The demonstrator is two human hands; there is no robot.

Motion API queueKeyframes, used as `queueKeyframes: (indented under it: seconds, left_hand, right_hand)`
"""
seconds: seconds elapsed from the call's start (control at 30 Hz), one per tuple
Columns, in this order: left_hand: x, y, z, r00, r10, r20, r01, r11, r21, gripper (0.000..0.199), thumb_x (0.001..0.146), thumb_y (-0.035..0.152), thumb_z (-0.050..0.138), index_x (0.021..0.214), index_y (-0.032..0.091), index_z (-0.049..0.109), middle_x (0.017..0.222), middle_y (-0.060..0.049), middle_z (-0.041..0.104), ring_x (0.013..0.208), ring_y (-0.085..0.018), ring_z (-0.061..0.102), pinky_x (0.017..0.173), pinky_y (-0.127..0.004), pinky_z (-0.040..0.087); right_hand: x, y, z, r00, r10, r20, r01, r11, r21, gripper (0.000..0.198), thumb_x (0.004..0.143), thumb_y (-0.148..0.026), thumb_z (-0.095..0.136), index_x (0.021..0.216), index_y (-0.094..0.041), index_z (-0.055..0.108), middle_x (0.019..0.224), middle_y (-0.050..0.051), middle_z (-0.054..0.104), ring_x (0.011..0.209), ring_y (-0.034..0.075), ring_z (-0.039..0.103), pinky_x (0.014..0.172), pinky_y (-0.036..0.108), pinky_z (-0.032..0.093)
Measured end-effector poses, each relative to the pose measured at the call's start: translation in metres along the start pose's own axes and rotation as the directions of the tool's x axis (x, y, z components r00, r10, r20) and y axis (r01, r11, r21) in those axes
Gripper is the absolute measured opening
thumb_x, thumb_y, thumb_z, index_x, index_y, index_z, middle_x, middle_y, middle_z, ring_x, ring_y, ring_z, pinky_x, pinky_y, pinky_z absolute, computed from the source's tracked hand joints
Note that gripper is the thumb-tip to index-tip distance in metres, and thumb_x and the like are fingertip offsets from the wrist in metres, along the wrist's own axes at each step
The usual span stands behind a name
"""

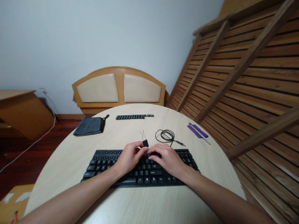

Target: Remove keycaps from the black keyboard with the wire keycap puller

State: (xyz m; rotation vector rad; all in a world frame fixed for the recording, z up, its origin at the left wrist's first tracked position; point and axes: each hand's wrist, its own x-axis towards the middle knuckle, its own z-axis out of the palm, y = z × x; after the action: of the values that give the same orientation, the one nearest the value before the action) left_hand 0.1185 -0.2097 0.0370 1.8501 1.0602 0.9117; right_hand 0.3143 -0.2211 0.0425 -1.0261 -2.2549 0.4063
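Note:
A black keyboard lies on the table under both hands, with the keycaps gone from part of its upper rows. My left hand pinches a keycap puller, whose black block carries two thin wires pointing away from me. My right hand is closed at the fingertips, right by the near end of the puller. Something small and pale shows between the two hands, too small to name. Loose black keycaps stand in neat rows toward the far side of the table.
A coiled black cable rests behind the keyboard. On the round table's left is a dark grey cloth; on its right lie a purple strip and a thin metal tool. Wooden slats lean at the right.

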Motion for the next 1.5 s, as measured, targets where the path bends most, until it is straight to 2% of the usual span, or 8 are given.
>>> queueKeyframes:
  seconds: [0.13,0.27,0.37,0.57,0.7,0.87,1.03,1.5]
  left_hand:
    - [-0.002,0.000,0.001,0.998,0.046,-0.037,-0.040,0.989,0.145,0.028,0.091,0.035,0.052,0.071,0.016,0.060,0.064,0.000,0.061,0.060,-0.015,0.056,0.055,-0.023,0.038]
    - [0.000,-0.002,0.001,0.998,0.007,-0.066,0.001,0.992,0.124,0.027,0.091,0.036,0.050,0.076,0.016,0.061,0.068,-0.002,0.065,0.062,-0.017,0.059,0.057,-0.024,0.040]
    - [0.001,-0.004,0.002,0.996,-0.016,-0.088,0.026,0.993,0.114,0.027,0.091,0.037,0.050,0.079,0.016,0.062,0.070,-0.003,0.067,0.064,-0.018,0.059,0.060,-0.025,0.041]
    - [0.001,-0.003,0.004,0.996,-0.016,-0.084,0.026,0.991,0.129,0.028,0.089,0.039,0.053,0.075,0.017,0.063,0.069,-0.003,0.065,0.067,-0.019,0.057,0.062,-0.027,0.042]
    - [0.000,-0.002,0.005,0.997,-0.022,-0.070,0.032,0.988,0.149,0.028,0.089,0.038,0.051,0.075,0.017,0.062,0.069,-0.003,0.064,0.067,-0.019,0.057,0.063,-0.028,0.041]
    - [-0.001,-0.004,0.004,0.998,-0.029,-0.057,0.040,0.977,0.211,0.027,0.092,0.037,0.049,0.076,0.017,0.061,0.071,-0.003,0.064,0.067,-0.019,0.057,0.064,-0.029,0.041]
    - [-0.001,-0.003,0.005,0.997,-0.032,-0.066,0.048,0.968,0.245,0.027,0.092,0.036,0.050,0.076,0.018,0.061,0.070,-0.003,0.064,0.066,-0.019,0.057,0.064,-0.029,0.041]
    - [-0.001,-0.006,0.005,0.997,-0.040,-0.062,0.051,0.981,0.187,0.025,0.092,0.035,0.050,0.076,0.019,0.060,0.070,-0.003,0.063,0.067,-0.019,0.055,0.063,-0.030,0.040]
  right_hand:
    - [0.000,-0.002,0.000,1.000,0.013,0.023,-0.013,1.000,0.020,0.010,0.083,-0.021,0.069,0.092,-0.022,0.065,0.096,0.002,0.069,0.096,0.018,0.061,0.088,0.033,0.044]
    - [0.003,-0.003,-0.011,0.999,0.017,0.049,-0.021,0.997,0.080,0.011,0.084,-0.023,0.068,0.094,-0.022,0.064,0.101,0.002,0.068,0.099,0.018,0.060,0.087,0.031,0.045]
    - [0.013,0.004,-0.023,0.998,0.065,0.017,-0.066,0.996,0.066,0.010,0.085,-0.024,0.065,0.095,-0.022,0.065,0.096,0.002,0.068,0.093,0.017,0.061,0.084,0.030,0.045]
    - [0.065,0.049,-0.039,0.988,0.128,-0.084,-0.131,0.991,-0.029,0.016,0.084,-0.026,0.064,0.098,-0.020,0.068,0.093,0.002,0.071,0.084,0.015,0.063,0.077,0.027,0.046]
    - [0.109,0.081,-0.041,0.976,0.201,-0.079,-0.215,0.937,-0.275,0.019,0.083,-0.027,0.062,0.100,-0.020,0.068,0.094,0.001,0.072,0.084,0.014,0.063,0.076,0.023,0.044]
    - [0.150,0.110,-0.033,0.958,0.281,-0.063,-0.283,0.876,-0.392,0.020,0.079,-0.025,0.064,0.098,-0.021,0.069,0.094,0.003,0.072,0.086,0.018,0.063,0.072,0.024,0.043]
    - [0.172,0.125,-0.015,0.937,0.347,-0.034,-0.321,0.821,-0.471,0.020,0.079,-0.024,0.062,0.098,-0.024,0.069,0.099,0.003,0.071,0.091,0.019,0.062,0.073,0.025,0.042]
    - [0.189,0.141,0.014,0.900,0.435,-0.025,-0.376,0.747,-0.549,0.024,0.085,-0.021,0.055,0.105,-0.026,0.068,0.104,0.005,0.070,0.096,0.019,0.062,0.077,0.026,0.043]
